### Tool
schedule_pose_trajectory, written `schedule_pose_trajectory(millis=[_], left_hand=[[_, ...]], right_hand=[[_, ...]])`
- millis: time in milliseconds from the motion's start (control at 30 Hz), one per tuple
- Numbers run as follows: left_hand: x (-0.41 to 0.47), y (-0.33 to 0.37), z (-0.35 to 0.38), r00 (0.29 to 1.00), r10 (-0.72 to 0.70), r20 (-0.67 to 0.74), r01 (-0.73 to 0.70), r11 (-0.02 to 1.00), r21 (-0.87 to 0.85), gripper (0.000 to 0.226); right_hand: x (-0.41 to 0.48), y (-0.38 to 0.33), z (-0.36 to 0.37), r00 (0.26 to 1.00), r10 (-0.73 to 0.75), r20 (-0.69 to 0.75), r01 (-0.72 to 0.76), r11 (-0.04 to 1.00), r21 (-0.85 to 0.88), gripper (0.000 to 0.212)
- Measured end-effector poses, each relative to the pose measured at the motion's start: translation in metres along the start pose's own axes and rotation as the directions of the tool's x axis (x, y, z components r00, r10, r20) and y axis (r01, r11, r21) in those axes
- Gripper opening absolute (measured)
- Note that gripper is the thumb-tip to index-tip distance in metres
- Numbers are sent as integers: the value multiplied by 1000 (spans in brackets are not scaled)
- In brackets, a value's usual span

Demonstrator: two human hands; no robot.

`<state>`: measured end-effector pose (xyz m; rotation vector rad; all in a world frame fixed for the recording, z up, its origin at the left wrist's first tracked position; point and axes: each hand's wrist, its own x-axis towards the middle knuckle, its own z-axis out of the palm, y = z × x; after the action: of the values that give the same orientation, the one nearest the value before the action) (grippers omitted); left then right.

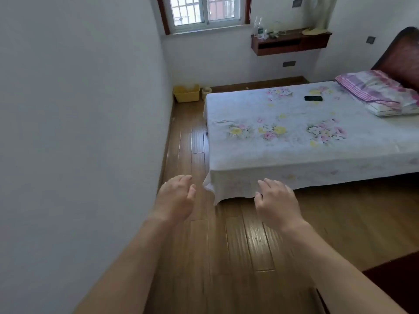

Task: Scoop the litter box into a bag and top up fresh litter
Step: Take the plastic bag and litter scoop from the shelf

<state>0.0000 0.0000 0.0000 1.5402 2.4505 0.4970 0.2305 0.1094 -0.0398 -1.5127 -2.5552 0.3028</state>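
Note:
A yellow plastic box [186, 94], probably the litter box, stands on the floor in the far corner under the window, against the left wall. A small pale bin [206, 92] sits right beside it, next to the bed's far corner. Its contents are too small to make out. My left hand [175, 199] and my right hand [275, 201] reach forward over the wooden floor, far short of the box. Both have relaxed, spread fingers and hold nothing. No scoop, bag or litter sack is in sight.
A bed [306, 137] with a floral sheet fills the right side; a black phone [313, 98] and a pillow [381, 91] lie on it. A narrow strip of wooden floor [190, 141] runs between the left wall and the bed. A wall shelf [290, 43] hangs at the back.

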Motion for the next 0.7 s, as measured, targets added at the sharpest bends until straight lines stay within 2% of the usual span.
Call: schedule_pose_trajectory(millis=[333, 700], left_hand=[[12, -57, -2, 995, -26, -98, 35, 995, 94, 36], [87, -143, -7, 998, -9, -55, 11, 999, 36, 41]], right_hand=[[39, -58, 20, 991, -135, 13, 134, 991, 15, 35], [114, -135, 48, 993, -117, 33, 118, 993, -23, 33]])
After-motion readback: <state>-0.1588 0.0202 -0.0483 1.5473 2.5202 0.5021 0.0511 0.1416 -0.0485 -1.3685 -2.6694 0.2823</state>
